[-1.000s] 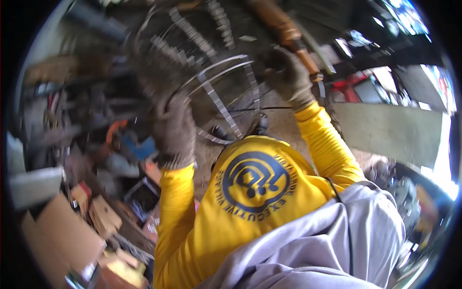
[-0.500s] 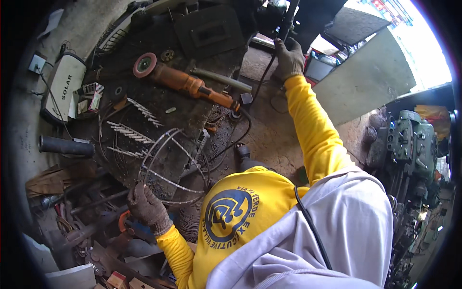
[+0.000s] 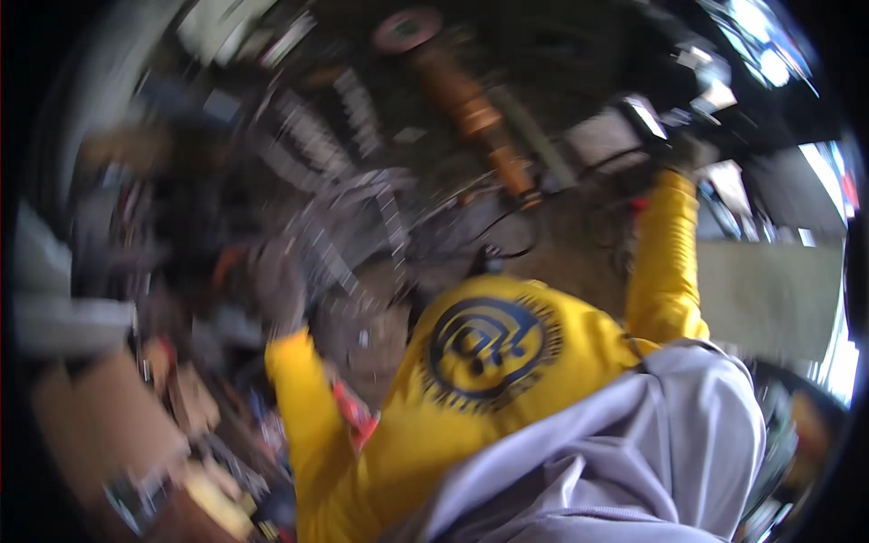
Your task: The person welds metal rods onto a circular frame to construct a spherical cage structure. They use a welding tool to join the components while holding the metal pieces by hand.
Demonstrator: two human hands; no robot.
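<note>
Motion blurs the whole view. My left hand [image 3: 279, 282], in a dark knitted glove, is closed at the near left side of a wire frame [image 3: 391, 222] made of bent metal rods; its fingers are smeared. My gloved right hand [image 3: 690, 156] reaches far right, beside a dark cable [image 3: 625, 159]. Blur and shadow hide its fingers and anything in them. Beyond the wire frame lies an orange angle grinder [image 3: 471, 113] with a reddish disc, on a dark work surface. Rows of short pale rods [image 3: 312, 136] lie left of the grinder.
A greyish tube [image 3: 534, 136] lies right of the grinder. A pale flat panel [image 3: 769, 294] stands at the right. Cardboard [image 3: 113, 421] and mixed clutter fill the lower left. A red packet [image 3: 355, 416] shows by my left forearm.
The view has swung, so the grinder appears farther right and higher. My left hand and the wire frame have shifted up together. My right hand appears farther right, near the pale panel.
</note>
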